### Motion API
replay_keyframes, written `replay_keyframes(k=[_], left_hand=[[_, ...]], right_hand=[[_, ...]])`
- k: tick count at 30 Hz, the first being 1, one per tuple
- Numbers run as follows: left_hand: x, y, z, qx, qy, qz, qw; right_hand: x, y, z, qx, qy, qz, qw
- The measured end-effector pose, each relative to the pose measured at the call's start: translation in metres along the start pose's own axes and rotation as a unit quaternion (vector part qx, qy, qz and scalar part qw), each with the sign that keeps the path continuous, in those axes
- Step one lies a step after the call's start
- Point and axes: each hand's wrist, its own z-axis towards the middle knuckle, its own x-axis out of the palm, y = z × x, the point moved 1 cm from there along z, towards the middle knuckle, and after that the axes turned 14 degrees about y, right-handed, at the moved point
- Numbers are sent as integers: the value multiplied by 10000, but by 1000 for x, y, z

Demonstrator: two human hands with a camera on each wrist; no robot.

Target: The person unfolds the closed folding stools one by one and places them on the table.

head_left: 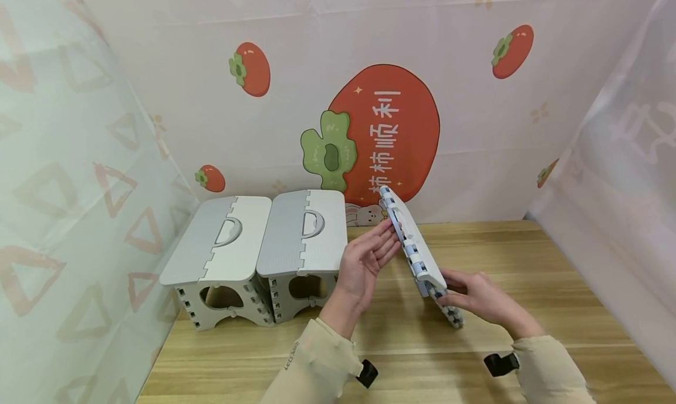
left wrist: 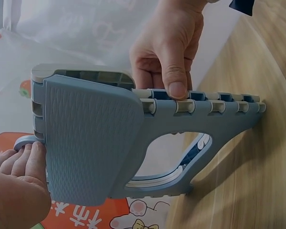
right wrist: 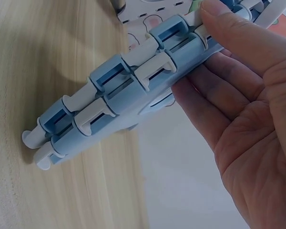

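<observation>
A blue and white folding stool (head_left: pixel 417 239), nearly folded flat, stands tilted over the wooden table with its leg ends low at the tabletop. My right hand (head_left: pixel 477 298) pinches its hinged side edge, thumb on one face and fingers on the other. In the right wrist view the thumb (right wrist: pixel 224 16) presses the jointed edge. My left hand (head_left: pixel 367 260) has its palm turned up and its fingers fairly straight, fingertips touching the stool's top edge. The left wrist view shows those fingers (left wrist: pixel 26 162) right beside the small carry handle (left wrist: pixel 25 140).
Two unfolded stools with grey and white tops, a left one (head_left: pixel 227 234) and a right one (head_left: pixel 306 228), stand side by side at the table's left. Behind the wooden table (head_left: pixel 528 275) hangs a cloth (head_left: pixel 465 122) printed with persimmons. More cloth closes both sides.
</observation>
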Motion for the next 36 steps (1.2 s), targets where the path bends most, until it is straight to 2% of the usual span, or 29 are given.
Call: replay_keyframes(k=[10, 25, 36], left_hand=[[2, -3, 1, 45, 33, 63, 10000], [3, -11, 2, 90, 287, 296, 9991], [6, -17, 6, 226, 378, 420, 9981]], right_hand=[[3, 0, 3, -22, -18, 173, 9998], [7, 3, 8, -31, 34, 330, 9994], [12, 9, 13, -42, 56, 698, 9975]])
